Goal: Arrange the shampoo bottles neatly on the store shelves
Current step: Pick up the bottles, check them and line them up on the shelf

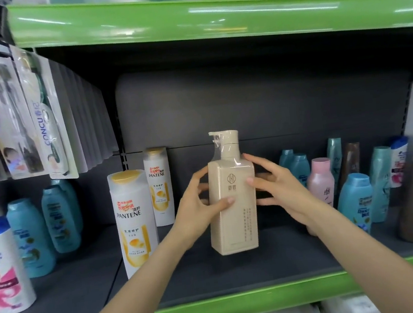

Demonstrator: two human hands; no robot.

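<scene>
A beige pump bottle [231,200] is being held by both hands [201,206] [274,187] above the shelf [215,277]; if tilted, toppling the near-left Pantene bottle [133,222] is being risked.

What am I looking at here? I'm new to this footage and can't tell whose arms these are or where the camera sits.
The single picture comes from a camera worn on a person's head, looking forward and down at a store shelf. The arms are that person's own. The left hand and right hand hold a beige pump bottle upright between them. Left of it stand two white Pantene bottles, teal bottles and a Head & Shoulders bottle; right of it stand pink, teal and brown bottles.
</scene>
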